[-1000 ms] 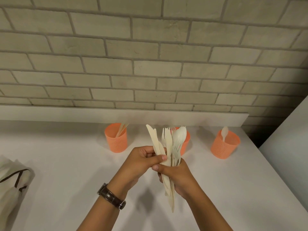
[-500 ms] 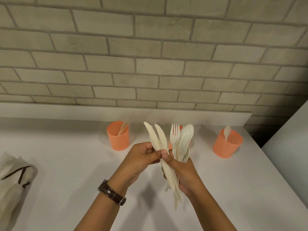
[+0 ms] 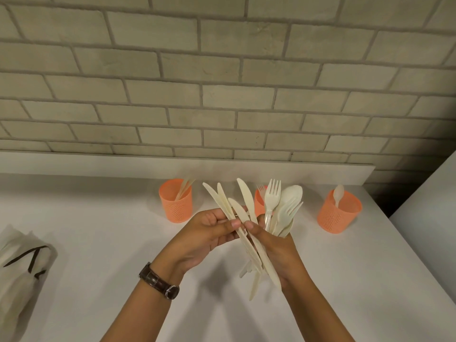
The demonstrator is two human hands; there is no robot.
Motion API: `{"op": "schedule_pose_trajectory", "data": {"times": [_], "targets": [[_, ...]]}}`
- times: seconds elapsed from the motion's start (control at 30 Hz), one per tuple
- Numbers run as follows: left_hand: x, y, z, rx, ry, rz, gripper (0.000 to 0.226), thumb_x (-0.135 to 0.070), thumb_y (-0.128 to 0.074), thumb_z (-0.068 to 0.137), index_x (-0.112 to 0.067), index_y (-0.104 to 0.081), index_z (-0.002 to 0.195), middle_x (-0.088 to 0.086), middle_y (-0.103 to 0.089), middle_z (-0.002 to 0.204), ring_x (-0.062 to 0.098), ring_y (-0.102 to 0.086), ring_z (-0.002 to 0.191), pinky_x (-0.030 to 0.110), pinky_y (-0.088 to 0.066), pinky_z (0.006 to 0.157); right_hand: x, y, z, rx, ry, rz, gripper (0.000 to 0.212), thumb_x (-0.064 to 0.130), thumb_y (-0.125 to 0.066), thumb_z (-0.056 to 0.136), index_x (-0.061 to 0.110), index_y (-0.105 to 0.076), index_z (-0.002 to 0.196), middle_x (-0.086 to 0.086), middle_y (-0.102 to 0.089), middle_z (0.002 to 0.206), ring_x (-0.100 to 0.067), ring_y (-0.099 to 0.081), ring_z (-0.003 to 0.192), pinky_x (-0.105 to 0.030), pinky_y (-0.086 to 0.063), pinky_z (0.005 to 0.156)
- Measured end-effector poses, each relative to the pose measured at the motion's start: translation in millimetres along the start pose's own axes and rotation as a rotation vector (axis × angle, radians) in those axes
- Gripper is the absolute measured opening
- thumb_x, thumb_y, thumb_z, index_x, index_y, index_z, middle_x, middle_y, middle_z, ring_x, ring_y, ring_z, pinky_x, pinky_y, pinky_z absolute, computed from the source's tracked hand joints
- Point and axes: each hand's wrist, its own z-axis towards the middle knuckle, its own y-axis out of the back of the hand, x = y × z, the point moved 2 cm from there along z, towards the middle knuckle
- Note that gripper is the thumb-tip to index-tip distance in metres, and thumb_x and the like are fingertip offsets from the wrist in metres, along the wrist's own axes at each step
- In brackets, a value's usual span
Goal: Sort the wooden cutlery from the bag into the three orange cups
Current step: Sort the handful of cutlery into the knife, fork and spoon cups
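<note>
Wooden cutlery bundle [image 3: 271, 203] gripped in right hand [image 3: 278, 255]; left hand [image 3: 202, 233] pinches knives [image 3: 223, 203] fanned from it.

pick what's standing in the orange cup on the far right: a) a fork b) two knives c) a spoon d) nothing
C: a single spoon stands in the right cup, its bowl poking up above the rim.

matt pale cutlery [image 3: 246, 201], perforated plastic cups [image 3: 175, 203]
</note>
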Motion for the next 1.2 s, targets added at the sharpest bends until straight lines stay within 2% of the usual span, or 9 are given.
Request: {"op": "schedule_pose_trajectory", "data": {"times": [0.13, 0.27, 0.4, 0.53, 0.63, 0.77, 0.93, 1.1, 1.2], "targets": [[1.0, -1.8, -1.8, 0.033, 0.016, -0.085, 0.027, -0.007, -0.062, 0.082, -0.009, -0.067, 0.108, 0.013, -0.07, 0.109, 0.02, -0.068, 0.1, 0.021, -0.053, 0.081, 0.8, 0.3, -0.3, -0.026, 0.052, -0.003, 0.036, 0.024, -0.083, 0.066, 0.004, -0.063, 0.088, -0.007, -0.069, 0.068, -0.026, -0.066, 0.068, -0.034, -0.056, 0.063], [3.3, -4.1, -3.2, 0.036, 0.023, -0.138, 0.029, -0.004, -0.059, 0.084, -0.01, -0.063, 0.112, 0.012, -0.068, 0.112, 0.017, -0.067, 0.102, 0.02, -0.053, 0.081, 2.9, -0.1, -3.7, -0.058, 0.101, 0.0, 0.02, 0.015, -0.074, 0.076, 0.004, -0.059, 0.083, -0.001, -0.062, 0.052, -0.014, -0.059, 0.047, -0.023, -0.052, 0.05], [5.0, -4.1, -3.7, -0.029, 0.01, -0.047, 0.029, -0.006, -0.052, 0.089, -0.008, -0.061, 0.117, 0.013, -0.069, 0.113, 0.022, -0.065, 0.107, 0.023, -0.053, 0.086, 1.9, -0.7, -4.6, -0.061, 0.168, -0.07, 0.016, 0.013, -0.074, 0.076, 0.008, -0.058, 0.077, 0.001, -0.065, 0.059, -0.014, -0.066, 0.058, -0.024, -0.056, 0.056], [7.1, -3.4, -5.2, -0.111, 0.015, 0.031, 0.024, -0.012, -0.06, 0.085, -0.006, -0.068, 0.106, 0.009, -0.072, 0.106, 0.021, -0.067, 0.102, 0.024, -0.056, 0.08, 1.6, -2.0, -4.6, -0.036, 0.194, -0.05, 0.021, 0.013, -0.076, 0.074, 0.016, -0.056, 0.069, 0.004, -0.061, 0.062, -0.009, -0.064, 0.062, -0.02, -0.055, 0.06], [8.9, -6.6, -4.2, -0.077, 0.07, -0.005, 0.03, -0.019, -0.063, 0.078, -0.004, -0.069, 0.104, 0.01, -0.072, 0.107, 0.021, -0.067, 0.102, 0.023, -0.056, 0.078, 0.3, -4.7, -5.4, 0.054, 0.131, 0.028, 0.021, 0.022, -0.082, 0.066, 0.019, -0.062, 0.071, -0.005, -0.062, 0.073, -0.016, -0.065, 0.071, -0.028, -0.056, 0.065], [12.5, -10.0, -2.8, -0.028, 0.138, -0.104, 0.038, -0.021, -0.064, 0.076, -0.003, -0.068, 0.108, 0.014, -0.069, 0.113, 0.024, -0.066, 0.106, 0.024, -0.055, 0.08, -4.9, -6.3, -6.7, 0.134, 0.01, 0.163, 0.031, 0.025, -0.081, 0.067, 0.016, -0.07, 0.094, -0.009, -0.073, 0.092, -0.024, -0.071, 0.088, -0.032, -0.059, 0.075], [12.1, -9.1, -3.8, -0.129, 0.076, -0.019, 0.034, -0.027, -0.065, 0.073, -0.007, -0.072, 0.1, 0.012, -0.072, 0.107, 0.021, -0.068, 0.099, 0.024, -0.056, 0.075, -8.5, -10.9, -4.3, 0.126, 0.077, 0.046, 0.054, 0.061, -0.084, 0.042, 0.028, -0.073, 0.083, -0.006, -0.074, 0.092, -0.021, -0.071, 0.092, -0.035, -0.059, 0.08], [7.3, 2.5, -4.6, -0.212, 0.071, 0.007, 0.018, -0.02, -0.065, 0.08, -0.011, -0.073, 0.093, 0.007, -0.075, 0.094, 0.017, -0.071, 0.089, 0.022, -0.056, 0.07, -8.3, -13.4, 1.1, 0.091, 0.131, -0.058, 0.045, 0.053, -0.068, 0.076, 0.012, -0.066, 0.095, -0.015, -0.07, 0.094, -0.022, -0.07, 0.087, -0.039, -0.057, 0.08], [1.3, 11.6, -5.1, -0.249, 0.06, 0.039, 0.013, -0.015, -0.063, 0.085, -0.008, -0.071, 0.092, 0.003, -0.074, 0.088, 0.014, -0.071, 0.085, 0.021, -0.056, 0.068, -13.0, -13.7, 4.4, 0.049, 0.116, -0.096, 0.047, 0.048, -0.065, 0.078, 0.003, -0.061, 0.092, -0.016, -0.064, 0.083, -0.027, -0.064, 0.081, -0.039, -0.053, 0.076]]}}
